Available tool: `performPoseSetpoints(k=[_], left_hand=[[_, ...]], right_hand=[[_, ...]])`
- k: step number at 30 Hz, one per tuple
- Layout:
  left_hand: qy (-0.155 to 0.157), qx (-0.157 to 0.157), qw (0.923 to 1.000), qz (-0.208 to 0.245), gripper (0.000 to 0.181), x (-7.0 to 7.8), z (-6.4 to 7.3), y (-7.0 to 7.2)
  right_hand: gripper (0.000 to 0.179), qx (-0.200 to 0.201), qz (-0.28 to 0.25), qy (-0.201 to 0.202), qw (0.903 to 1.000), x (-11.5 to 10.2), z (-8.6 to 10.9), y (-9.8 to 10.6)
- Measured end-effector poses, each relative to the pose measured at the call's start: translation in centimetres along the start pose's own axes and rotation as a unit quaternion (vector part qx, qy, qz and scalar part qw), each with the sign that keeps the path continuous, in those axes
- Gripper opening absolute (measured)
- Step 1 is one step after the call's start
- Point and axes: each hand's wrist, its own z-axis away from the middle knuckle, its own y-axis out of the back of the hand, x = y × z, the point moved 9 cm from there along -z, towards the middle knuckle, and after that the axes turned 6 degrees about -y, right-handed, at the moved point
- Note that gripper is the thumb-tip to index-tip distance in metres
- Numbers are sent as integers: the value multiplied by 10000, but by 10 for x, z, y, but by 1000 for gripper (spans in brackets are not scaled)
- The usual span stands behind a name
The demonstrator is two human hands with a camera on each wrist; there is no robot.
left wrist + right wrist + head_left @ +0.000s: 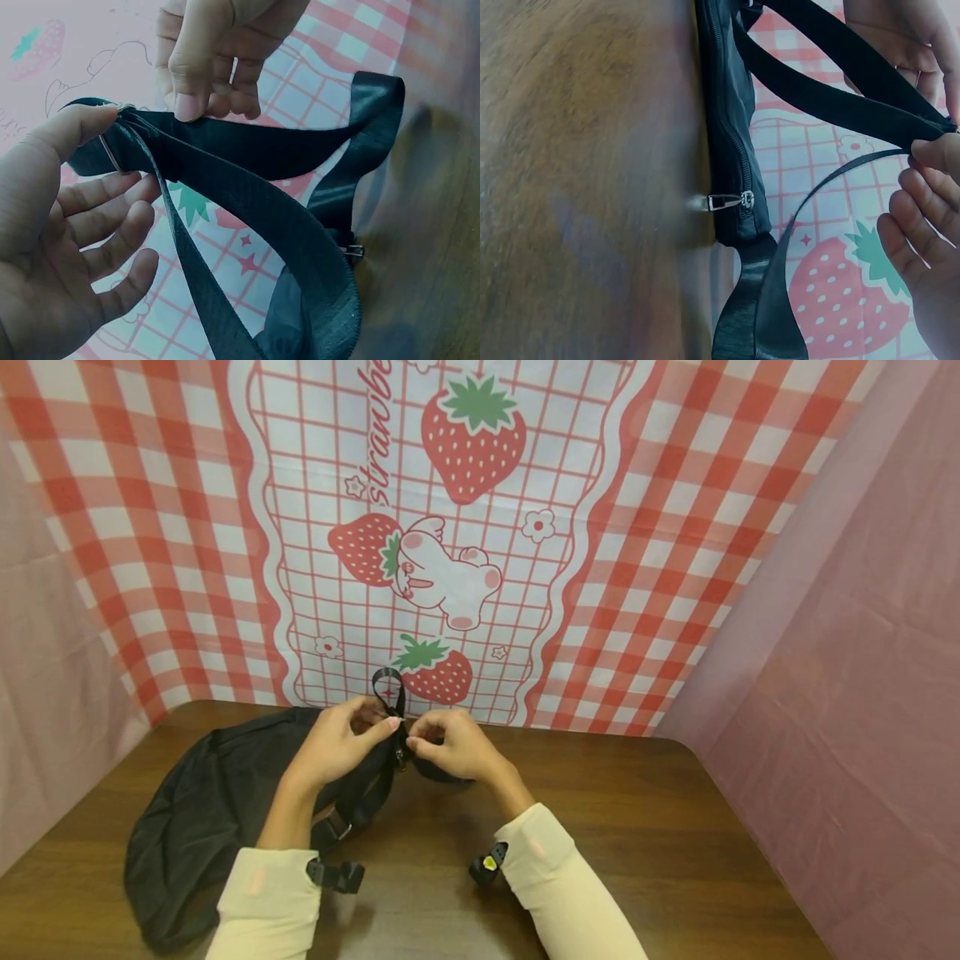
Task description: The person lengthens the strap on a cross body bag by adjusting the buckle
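A black fabric bag (213,802) lies on the table, with its webbing strap (255,146) raised between both hands. My left hand (330,747) pinches the strap at a metal slider buckle (112,154), thumb on top and fingers beneath. Close beside it, my right hand (459,747) pinches the same strap between thumb and fingers. Above the hands, a strap loop (388,673) stands up in the head view. In the right wrist view, a silver zipper pull (724,202) hangs at the end of the bag's zipper. Fingers partly cover the buckle.
The brown wooden table (637,843) extends to the right of the bag. Behind it hangs a red-and-white checked cloth (675,527) printed with strawberries. Pink fabric (847,652) borders the sides. Another buckle (339,823) lies near my left wrist.
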Motion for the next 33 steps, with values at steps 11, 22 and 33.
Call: performPoseSetpoints(k=[11, 22, 33], left_hand=[[12, -51, 10000, -13, 51, -2, -1, -4], [178, -107, 9997, 125, 57, -6, -2, -7], [143, -121, 9998, 114, 58, -7, 0, -5]], right_hand=[[5, 37, 429, -94, 9990, 5, 8, 0], [7, -357, 1046, -129, 9938, 20, 21, 0], [8, -1085, 1621, -132, 9807, 31, 36, -9]])
